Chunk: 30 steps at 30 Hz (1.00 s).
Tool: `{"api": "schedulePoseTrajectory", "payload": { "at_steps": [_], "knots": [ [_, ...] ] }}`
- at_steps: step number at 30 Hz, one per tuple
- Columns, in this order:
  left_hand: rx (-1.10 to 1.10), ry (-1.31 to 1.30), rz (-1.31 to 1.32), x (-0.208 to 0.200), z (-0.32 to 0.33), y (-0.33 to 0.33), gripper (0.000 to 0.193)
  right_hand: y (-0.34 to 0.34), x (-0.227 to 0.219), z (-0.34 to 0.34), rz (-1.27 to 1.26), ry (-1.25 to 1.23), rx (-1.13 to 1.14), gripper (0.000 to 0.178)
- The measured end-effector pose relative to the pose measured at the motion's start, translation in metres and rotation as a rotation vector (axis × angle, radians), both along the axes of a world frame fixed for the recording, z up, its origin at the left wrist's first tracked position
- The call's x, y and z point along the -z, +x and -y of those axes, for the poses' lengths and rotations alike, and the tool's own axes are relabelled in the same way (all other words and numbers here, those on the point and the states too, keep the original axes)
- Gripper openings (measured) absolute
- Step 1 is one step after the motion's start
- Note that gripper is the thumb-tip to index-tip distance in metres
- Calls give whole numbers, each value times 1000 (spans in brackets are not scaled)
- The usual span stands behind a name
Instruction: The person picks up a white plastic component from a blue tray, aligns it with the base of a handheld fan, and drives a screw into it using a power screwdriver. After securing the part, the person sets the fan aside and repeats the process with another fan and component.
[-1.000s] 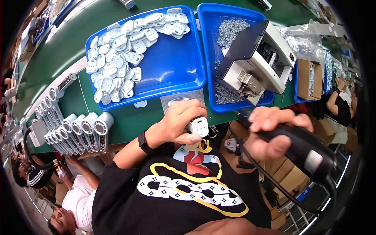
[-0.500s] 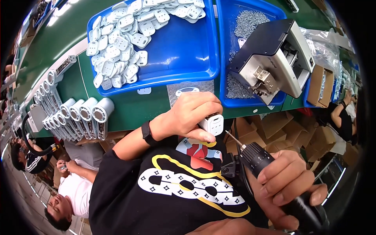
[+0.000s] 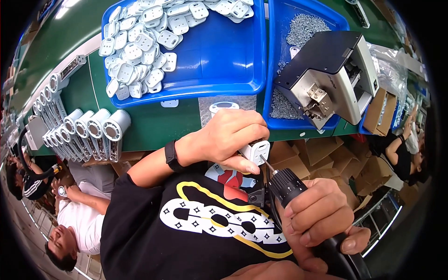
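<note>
On the near side of the blue tray (image 3: pixel 217 58), our left hand (image 3: pixel 229 136) is closed round a white part (image 3: pixel 259 152). The part has rounded corners and a few small dark holes in the end facing right; our fingers hide much of the rest. Our right hand (image 3: pixel 321 212), farther right on the tray's near side, grips a black driver (image 3: pixel 286 185). Its thin bit (image 3: pixel 268 164) points at the holed end; we cannot tell whether they touch. White plates (image 3: pixel 125 72) heap along the tray's left side.
</note>
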State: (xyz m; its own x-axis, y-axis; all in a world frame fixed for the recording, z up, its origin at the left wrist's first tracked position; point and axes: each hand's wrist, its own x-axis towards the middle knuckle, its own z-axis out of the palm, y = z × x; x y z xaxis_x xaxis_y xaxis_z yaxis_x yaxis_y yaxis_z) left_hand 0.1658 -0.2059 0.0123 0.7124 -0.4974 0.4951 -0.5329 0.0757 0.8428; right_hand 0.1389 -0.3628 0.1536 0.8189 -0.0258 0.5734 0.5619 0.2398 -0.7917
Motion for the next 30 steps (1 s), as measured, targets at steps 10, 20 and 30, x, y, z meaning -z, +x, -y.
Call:
{"api": "schedulePoseTrajectory", "payload": {
  "at_steps": [10,20,30],
  "knots": [
    [-27,16,9,0,3,-3,72,59,44,49,-164,-182,584,42],
    [-28,-7,-2,3,2,0,66,30,14,23,97,16,467,41],
    [-35,7,9,3,1,-2,73,41,55,31,-16,-137,591,41]
  ]
}}
